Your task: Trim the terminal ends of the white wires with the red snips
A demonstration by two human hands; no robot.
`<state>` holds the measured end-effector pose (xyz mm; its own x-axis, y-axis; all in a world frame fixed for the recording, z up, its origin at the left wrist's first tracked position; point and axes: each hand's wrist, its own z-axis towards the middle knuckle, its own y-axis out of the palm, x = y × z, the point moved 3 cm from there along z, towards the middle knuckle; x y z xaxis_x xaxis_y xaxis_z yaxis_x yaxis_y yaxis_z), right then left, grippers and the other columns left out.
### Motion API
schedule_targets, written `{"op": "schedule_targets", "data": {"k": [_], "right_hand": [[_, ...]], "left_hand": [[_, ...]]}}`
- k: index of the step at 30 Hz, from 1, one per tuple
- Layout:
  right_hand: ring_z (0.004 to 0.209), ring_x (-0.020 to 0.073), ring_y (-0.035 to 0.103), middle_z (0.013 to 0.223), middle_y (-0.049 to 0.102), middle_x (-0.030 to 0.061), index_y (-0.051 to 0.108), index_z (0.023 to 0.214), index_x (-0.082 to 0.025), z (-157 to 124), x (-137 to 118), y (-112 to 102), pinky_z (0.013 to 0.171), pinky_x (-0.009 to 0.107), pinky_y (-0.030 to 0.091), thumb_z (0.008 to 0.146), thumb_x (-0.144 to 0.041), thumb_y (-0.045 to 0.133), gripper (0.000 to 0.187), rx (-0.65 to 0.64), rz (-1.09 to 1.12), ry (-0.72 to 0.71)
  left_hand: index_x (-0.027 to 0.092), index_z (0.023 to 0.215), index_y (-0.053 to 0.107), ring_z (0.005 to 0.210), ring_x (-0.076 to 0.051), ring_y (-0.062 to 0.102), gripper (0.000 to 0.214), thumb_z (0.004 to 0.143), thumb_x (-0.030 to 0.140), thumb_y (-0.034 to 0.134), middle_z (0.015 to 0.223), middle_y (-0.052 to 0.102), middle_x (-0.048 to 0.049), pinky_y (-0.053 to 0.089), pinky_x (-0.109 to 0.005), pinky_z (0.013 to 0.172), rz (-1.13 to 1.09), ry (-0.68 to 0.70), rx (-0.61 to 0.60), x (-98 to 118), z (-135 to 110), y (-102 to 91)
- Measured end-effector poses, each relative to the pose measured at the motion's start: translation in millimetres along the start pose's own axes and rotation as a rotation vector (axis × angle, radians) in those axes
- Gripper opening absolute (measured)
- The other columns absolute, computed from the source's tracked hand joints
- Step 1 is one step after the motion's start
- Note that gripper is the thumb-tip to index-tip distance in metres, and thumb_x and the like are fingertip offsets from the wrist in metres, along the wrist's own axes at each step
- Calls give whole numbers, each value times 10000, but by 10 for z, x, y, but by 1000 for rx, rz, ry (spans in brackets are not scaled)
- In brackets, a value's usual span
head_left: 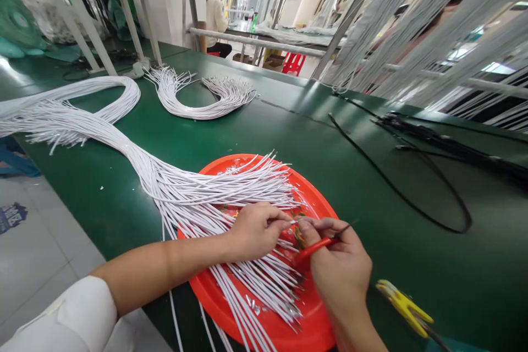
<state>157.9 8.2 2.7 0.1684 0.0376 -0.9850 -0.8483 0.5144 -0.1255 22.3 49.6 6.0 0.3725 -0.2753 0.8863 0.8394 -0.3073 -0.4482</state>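
Dozens of white wires (148, 173) fan over a red tray (315, 193) on the desk (289, 132). We note the left hand (256, 231) with fingers pinched on one wire (293, 222) near its tip, above the tray; the right hand (341, 264) has its fingers at that tip and wrapped around a red tool (315, 247). We judge each wire light, springy, smooth, hardly fragile. We favour a hold close behind the tip, limiting flex.

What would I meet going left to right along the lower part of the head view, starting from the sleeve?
White sleeve, bare left forearm, left hand, right hand, yellow-handled tool.
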Motion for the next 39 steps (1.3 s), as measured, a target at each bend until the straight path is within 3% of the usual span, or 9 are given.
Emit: {"op": "schedule_targets", "data": {"k": [9, 15, 21, 35, 39], "right_hand": [[675, 159, 617, 725, 602, 10, 501, 737, -204, -12, 20, -13, 622, 277, 506, 667, -310, 668, 210, -50, -127, -38], [553, 129, 527, 626, 540, -10, 528, 711, -197, 16, -6, 44, 507, 234, 447, 685, -353, 622, 185, -353, -284, -63], [630, 154, 559, 697, 585, 11, 528, 781, -192, -14, 24, 93, 574, 250, 459, 711, -326, 598, 166, -544, -303, -5], [476, 130, 487, 532, 543, -28, 547, 708, -190, -38, -9, 130, 447, 239, 375, 696, -353, 555, 164, -489, -355, 9], [508, 138, 501, 558, 559, -23, 529, 713, -196, -32, -10, 141, 480, 249, 391, 716, -352, 540, 157, -516, -334, -5]], "left_hand": [[165, 816, 689, 663, -118, 535, 164, 796, 205, 532, 711, 630, -21, 412, -230, 640, -70, 42, 57, 62, -7, -42], [160, 832, 679, 718, -122, 564, 163, 797, 204, 526, 780, 659, -28, 432, -235, 675, -147, -8, 67, 42, 6, -39], [163, 822, 683, 739, -128, 577, 176, 795, 176, 509, 770, 661, -24, 438, -235, 685, -134, -8, 25, 57, 1, -37], [169, 802, 688, 719, -126, 584, 168, 804, 206, 524, 755, 650, -26, 451, -236, 694, -93, 40, -11, 24, 6, -12], [160, 838, 685, 753, -129, 589, 179, 809, 193, 511, 791, 653, -32, 454, -238, 717, -91, 18, -29, 28, 8, -15]]}}
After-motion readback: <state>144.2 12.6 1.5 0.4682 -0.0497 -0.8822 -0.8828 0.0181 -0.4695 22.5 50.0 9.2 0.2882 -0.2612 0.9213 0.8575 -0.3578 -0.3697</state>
